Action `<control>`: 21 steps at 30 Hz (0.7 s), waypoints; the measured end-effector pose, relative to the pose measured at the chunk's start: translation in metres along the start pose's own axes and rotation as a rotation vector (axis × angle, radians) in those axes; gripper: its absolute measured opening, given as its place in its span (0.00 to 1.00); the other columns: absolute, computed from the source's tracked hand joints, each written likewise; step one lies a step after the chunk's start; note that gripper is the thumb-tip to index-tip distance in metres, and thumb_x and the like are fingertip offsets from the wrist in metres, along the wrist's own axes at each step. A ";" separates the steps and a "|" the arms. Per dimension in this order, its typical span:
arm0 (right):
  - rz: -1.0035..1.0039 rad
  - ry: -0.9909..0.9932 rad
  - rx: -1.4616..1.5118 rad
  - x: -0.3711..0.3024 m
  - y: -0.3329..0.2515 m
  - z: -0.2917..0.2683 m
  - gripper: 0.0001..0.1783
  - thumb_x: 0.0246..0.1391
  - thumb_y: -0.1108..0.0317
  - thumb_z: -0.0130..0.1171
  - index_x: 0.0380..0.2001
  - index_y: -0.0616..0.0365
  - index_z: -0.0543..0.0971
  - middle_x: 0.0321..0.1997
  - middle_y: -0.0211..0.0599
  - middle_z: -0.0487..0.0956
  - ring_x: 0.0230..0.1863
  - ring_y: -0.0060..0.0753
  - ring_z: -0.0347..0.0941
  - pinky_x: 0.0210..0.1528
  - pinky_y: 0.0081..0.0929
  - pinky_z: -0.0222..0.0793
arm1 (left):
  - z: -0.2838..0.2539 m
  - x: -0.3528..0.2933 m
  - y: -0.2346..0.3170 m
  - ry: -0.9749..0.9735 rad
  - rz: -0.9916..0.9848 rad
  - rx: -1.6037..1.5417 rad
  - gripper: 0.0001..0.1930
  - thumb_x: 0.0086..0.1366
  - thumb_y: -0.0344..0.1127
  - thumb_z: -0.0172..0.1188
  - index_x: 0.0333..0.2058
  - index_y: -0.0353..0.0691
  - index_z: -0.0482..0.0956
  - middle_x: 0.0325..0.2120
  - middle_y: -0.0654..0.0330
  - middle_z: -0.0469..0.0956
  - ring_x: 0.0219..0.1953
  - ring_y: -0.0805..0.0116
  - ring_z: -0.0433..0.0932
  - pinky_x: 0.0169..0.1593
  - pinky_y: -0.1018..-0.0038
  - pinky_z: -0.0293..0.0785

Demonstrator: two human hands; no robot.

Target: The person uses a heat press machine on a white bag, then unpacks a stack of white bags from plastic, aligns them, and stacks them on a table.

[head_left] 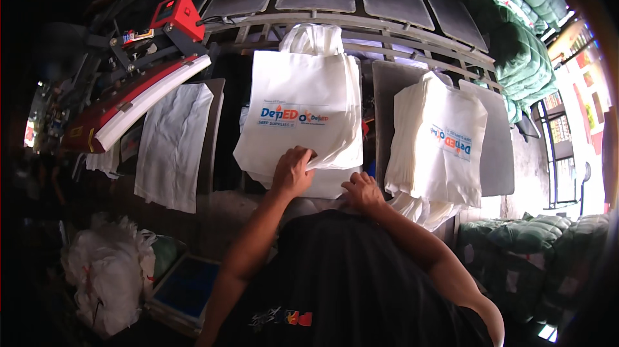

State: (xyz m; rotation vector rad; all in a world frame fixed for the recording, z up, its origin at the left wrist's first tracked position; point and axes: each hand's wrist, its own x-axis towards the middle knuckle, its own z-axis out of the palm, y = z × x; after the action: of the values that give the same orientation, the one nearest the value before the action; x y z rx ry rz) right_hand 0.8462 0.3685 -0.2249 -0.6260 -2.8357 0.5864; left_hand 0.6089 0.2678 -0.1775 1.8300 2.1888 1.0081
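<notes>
On the left, under the raised red-and-white press, a plain white bag hangs slightly creased over its board. The left hand touches the lower part of the middle stack of white bags, its fingers curled and thumb near them — whether it pinches a layer I cannot tell. That stack lies on a board in front of the person, handles pointing away, blue-and-orange print upright, lower right edge fanned into layers. The right hand is half curled just off the stack's lower right corner — I cannot tell whether it grips anything. Further right, another stack of printed bags lies with its print upside down, edges fanned.
</notes>
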 end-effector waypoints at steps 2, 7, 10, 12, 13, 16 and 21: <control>-0.011 0.139 0.167 0.011 0.008 0.007 0.05 0.49 0.65 0.68 0.27 0.54 0.83 0.32 0.38 0.78 0.39 0.47 0.77 0.44 0.42 0.74 | -0.003 0.001 -0.003 -0.020 0.013 0.013 0.13 0.52 0.27 0.66 0.38 0.42 0.77 0.36 0.54 0.77 0.42 0.50 0.77 0.46 0.57 0.74; 0.130 0.230 0.303 0.051 -0.019 -0.047 0.04 0.55 0.68 0.63 0.30 0.57 0.81 0.27 0.40 0.81 0.34 0.46 0.80 0.39 0.40 0.76 | -0.013 0.004 0.005 -0.048 0.031 0.004 0.15 0.51 0.27 0.67 0.39 0.43 0.77 0.37 0.55 0.77 0.42 0.51 0.77 0.46 0.57 0.74; 0.113 0.268 0.361 0.056 -0.027 -0.050 0.09 0.55 0.70 0.64 0.38 0.60 0.78 0.32 0.42 0.83 0.36 0.47 0.81 0.40 0.39 0.76 | -0.014 0.003 0.008 -0.028 0.003 -0.025 0.16 0.51 0.27 0.67 0.40 0.40 0.76 0.38 0.54 0.77 0.44 0.49 0.77 0.47 0.59 0.74; 0.014 0.395 0.345 0.048 -0.030 -0.041 0.13 0.53 0.72 0.65 0.41 0.62 0.76 0.36 0.45 0.82 0.39 0.50 0.81 0.42 0.39 0.77 | 0.001 -0.004 -0.006 -0.010 -0.013 -0.035 0.17 0.50 0.27 0.67 0.40 0.41 0.76 0.38 0.55 0.77 0.43 0.50 0.77 0.47 0.58 0.74; -0.031 0.461 0.336 0.042 -0.031 -0.035 0.15 0.52 0.73 0.66 0.42 0.63 0.74 0.38 0.46 0.82 0.40 0.51 0.80 0.44 0.39 0.77 | 0.004 -0.003 -0.008 -0.006 -0.016 -0.038 0.17 0.49 0.26 0.67 0.40 0.42 0.76 0.38 0.55 0.76 0.42 0.50 0.77 0.47 0.58 0.74; -0.166 0.194 0.222 0.021 -0.022 -0.014 0.21 0.48 0.72 0.68 0.45 0.60 0.73 0.46 0.47 0.78 0.51 0.55 0.75 0.54 0.45 0.73 | 0.000 0.003 0.002 0.027 -0.026 -0.016 0.17 0.49 0.25 0.66 0.39 0.42 0.76 0.37 0.55 0.76 0.42 0.50 0.77 0.47 0.58 0.75; -0.166 0.105 0.044 0.016 -0.010 0.015 0.14 0.48 0.69 0.68 0.39 0.55 0.79 0.43 0.40 0.79 0.48 0.50 0.75 0.51 0.49 0.73 | -0.005 0.006 0.002 -0.027 -0.014 -0.011 0.15 0.50 0.26 0.65 0.38 0.41 0.76 0.36 0.54 0.76 0.43 0.48 0.77 0.47 0.57 0.75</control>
State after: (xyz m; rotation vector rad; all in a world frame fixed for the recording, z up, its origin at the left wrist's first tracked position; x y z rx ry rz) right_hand 0.8241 0.3619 -0.2329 -0.3965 -2.7342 0.5679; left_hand 0.6063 0.2712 -0.1708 1.8100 2.1737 0.9847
